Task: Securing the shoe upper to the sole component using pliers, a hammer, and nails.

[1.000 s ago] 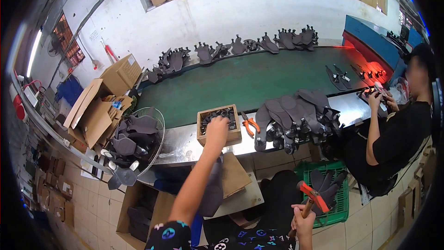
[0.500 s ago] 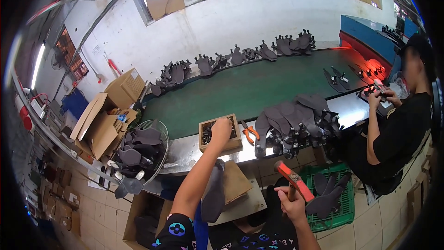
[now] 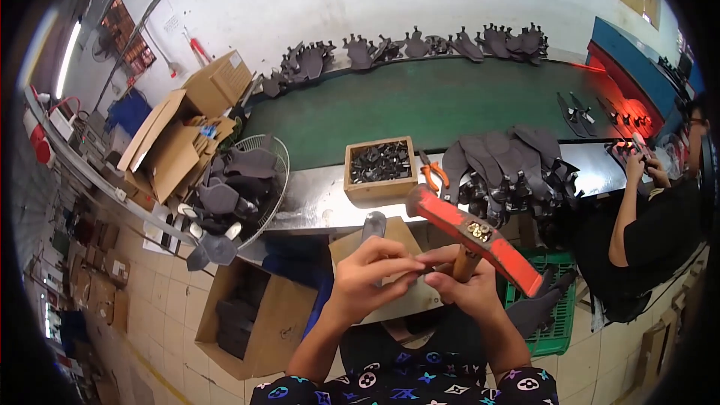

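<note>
My right hand is wrapped round the wooden handle of a hammer, whose worn red head stands raised and slanting in front of me. Close beside it, my left hand is closed in a pinch, its fingertips meeting the right hand's fingers and thumb. Whatever sits between those fingertips is too small to make out. Beyond the left hand, the tip of a dark grey sole shows against a tan board. A wooden box of small black pieces stands on the metal ledge, with orange-handled pliers to its right.
Dark soles with straps are heaped right of the pliers. A wire basket of soles and cardboard boxes lie left. A green crate stands right. Behind runs a green conveyor belt; a co-worker sits at far right.
My left hand has come out of the wooden box and back to my right hand. The hammer is now higher and nearer. The whole view has shifted.
</note>
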`<action>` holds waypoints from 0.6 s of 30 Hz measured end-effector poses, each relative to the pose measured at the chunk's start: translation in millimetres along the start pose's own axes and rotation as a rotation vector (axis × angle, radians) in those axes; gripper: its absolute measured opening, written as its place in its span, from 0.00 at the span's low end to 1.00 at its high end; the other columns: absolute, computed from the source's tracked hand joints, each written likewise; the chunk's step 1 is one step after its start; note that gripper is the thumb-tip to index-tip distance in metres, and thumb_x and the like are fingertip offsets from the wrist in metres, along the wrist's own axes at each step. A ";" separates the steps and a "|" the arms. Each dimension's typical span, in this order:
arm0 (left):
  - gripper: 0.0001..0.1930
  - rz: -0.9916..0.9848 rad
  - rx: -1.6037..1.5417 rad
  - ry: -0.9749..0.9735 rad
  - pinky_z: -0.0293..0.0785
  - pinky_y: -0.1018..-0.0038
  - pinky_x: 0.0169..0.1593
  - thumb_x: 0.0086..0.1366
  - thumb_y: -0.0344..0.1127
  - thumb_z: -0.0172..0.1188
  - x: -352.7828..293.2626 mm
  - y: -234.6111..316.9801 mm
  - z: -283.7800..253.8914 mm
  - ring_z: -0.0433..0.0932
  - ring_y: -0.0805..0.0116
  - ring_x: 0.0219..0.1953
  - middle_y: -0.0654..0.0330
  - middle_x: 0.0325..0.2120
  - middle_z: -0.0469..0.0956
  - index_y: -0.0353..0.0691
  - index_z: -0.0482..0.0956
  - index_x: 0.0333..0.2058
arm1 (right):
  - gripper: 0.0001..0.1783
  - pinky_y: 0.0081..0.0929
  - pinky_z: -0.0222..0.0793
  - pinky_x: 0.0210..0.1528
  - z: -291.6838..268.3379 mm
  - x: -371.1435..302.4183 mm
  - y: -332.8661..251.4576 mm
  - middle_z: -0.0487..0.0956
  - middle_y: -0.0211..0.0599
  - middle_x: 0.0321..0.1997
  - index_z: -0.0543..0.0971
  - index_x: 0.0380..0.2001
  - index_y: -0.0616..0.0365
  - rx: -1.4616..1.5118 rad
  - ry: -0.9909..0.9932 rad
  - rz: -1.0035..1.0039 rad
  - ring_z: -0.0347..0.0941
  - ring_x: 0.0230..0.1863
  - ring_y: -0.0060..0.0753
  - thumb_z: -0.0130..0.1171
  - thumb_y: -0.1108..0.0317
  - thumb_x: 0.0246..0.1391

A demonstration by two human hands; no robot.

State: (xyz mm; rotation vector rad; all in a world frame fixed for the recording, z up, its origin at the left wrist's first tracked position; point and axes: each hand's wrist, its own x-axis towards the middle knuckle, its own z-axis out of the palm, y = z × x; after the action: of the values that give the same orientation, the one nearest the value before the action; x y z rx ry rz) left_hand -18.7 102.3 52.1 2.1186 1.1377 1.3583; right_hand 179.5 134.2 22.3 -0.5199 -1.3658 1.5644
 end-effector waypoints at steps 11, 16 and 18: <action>0.18 -0.349 0.213 0.301 0.75 0.67 0.51 0.61 0.36 0.68 -31.5 -182.6 6.9 0.79 0.61 0.46 0.52 0.45 0.80 0.37 0.80 0.49 | 0.13 0.18 0.60 0.24 -6.6 27.4 55.9 0.74 0.23 0.23 0.82 0.41 0.65 -0.389 0.013 0.021 0.64 0.23 0.10 0.68 0.71 0.52; 0.14 -0.482 -0.069 0.030 0.75 0.72 0.47 0.63 0.37 0.66 -31.9 -192.1 5.6 0.82 0.68 0.39 0.54 0.37 0.85 0.35 0.83 0.44 | 0.12 0.18 0.57 0.25 -5.7 45.2 67.3 0.72 0.22 0.21 0.82 0.41 0.65 -0.400 -0.011 0.210 0.63 0.23 0.12 0.67 0.69 0.55; 0.11 -0.508 -0.093 0.114 0.76 0.74 0.42 0.62 0.35 0.67 -42.6 -180.7 13.5 0.82 0.71 0.34 0.56 0.32 0.86 0.35 0.85 0.40 | 0.13 0.18 0.59 0.26 -5.7 51.9 77.8 0.74 0.23 0.22 0.82 0.41 0.65 -0.412 -0.019 0.232 0.64 0.24 0.13 0.67 0.69 0.55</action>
State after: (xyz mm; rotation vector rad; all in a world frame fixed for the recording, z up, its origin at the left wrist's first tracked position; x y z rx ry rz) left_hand -92.7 178.6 -100.7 1.5537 1.4969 1.2643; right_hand 131.5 188.2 -37.3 -0.9443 -1.7019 1.4712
